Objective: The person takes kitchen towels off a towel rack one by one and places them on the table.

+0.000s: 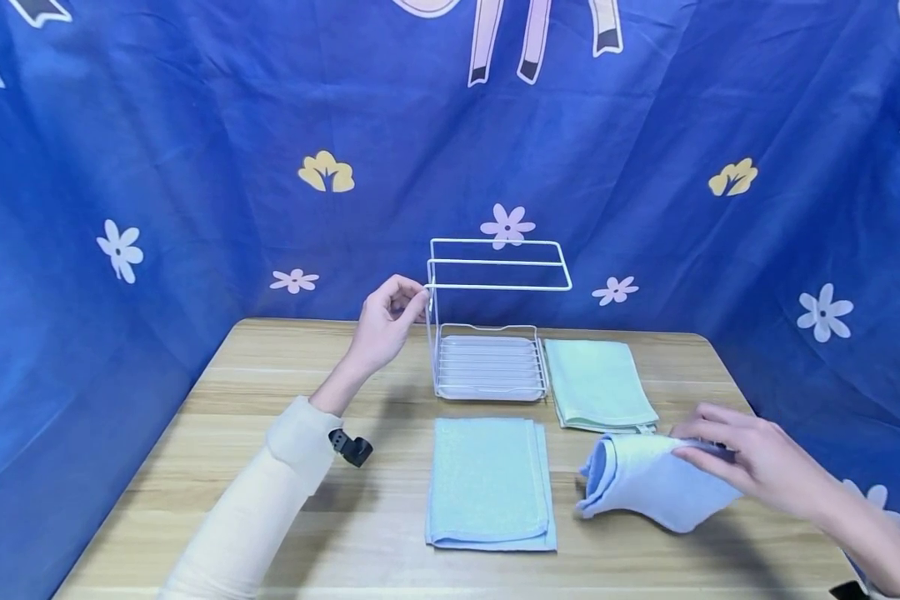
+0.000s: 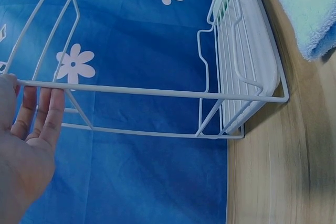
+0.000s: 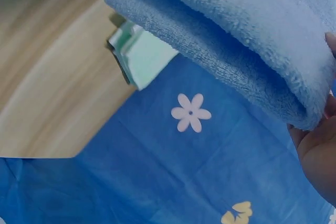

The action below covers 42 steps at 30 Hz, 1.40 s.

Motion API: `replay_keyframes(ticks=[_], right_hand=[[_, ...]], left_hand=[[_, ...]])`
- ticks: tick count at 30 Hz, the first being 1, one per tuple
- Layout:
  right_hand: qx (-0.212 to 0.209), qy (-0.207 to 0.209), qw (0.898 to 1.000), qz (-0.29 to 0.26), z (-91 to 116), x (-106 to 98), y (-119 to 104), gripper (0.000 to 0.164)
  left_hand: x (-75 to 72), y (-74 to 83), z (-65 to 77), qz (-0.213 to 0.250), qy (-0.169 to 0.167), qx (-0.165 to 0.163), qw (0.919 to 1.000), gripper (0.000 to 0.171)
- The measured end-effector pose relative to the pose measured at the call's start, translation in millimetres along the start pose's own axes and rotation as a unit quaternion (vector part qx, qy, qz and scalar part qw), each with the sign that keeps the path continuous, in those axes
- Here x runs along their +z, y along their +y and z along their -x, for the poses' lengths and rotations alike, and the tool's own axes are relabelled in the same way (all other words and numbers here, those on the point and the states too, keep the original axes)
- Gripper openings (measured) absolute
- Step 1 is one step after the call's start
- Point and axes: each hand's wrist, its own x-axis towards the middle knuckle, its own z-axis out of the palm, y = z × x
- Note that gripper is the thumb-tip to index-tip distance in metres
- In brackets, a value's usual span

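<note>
A white wire rack [image 1: 495, 287] stands at the back of the table, with a white slatted tray [image 1: 487, 382] in its base. My left hand [image 1: 387, 323] pinches the rack's upper left corner; in the left wrist view its thumb and fingertips meet round the wire. At the right, my right hand [image 1: 768, 458] grips a folded blue towel [image 1: 648, 479] by its edge and holds it above the table. Fluffy folds of this towel fill the top of the right wrist view, hiding part of the hand.
A folded light-blue towel [image 1: 489, 483] lies flat in front of the rack. To the rack's right lies a folded mint-green towel [image 1: 600, 379]. Blue patterned cloth [image 1: 435, 150] hangs behind and at both sides of the wooden table [image 1: 270, 375].
</note>
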Motion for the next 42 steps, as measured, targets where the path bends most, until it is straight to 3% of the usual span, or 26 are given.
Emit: replay_keyframes(ticks=[18,31,42], right_hand=[[0.022,-0.059,0.994,-0.091,17.8,-0.3,-20.5,0.046],[0.036,-0.074,0.993,-0.089,2.3,23.4,-0.9,0.032],[0.081,-0.136,0.985,-0.074,-11.2,45.5,26.5,0.013]], left_hand=[[-3.5,1.0,0.7,-0.012,0.009,-0.004,0.9999,0.017],[-1.3,0.9,0.1,-0.01,0.006,-0.002,0.9999,0.017],[0.0,1.1,0.5,-0.007,0.004,0.006,0.9999,0.016]])
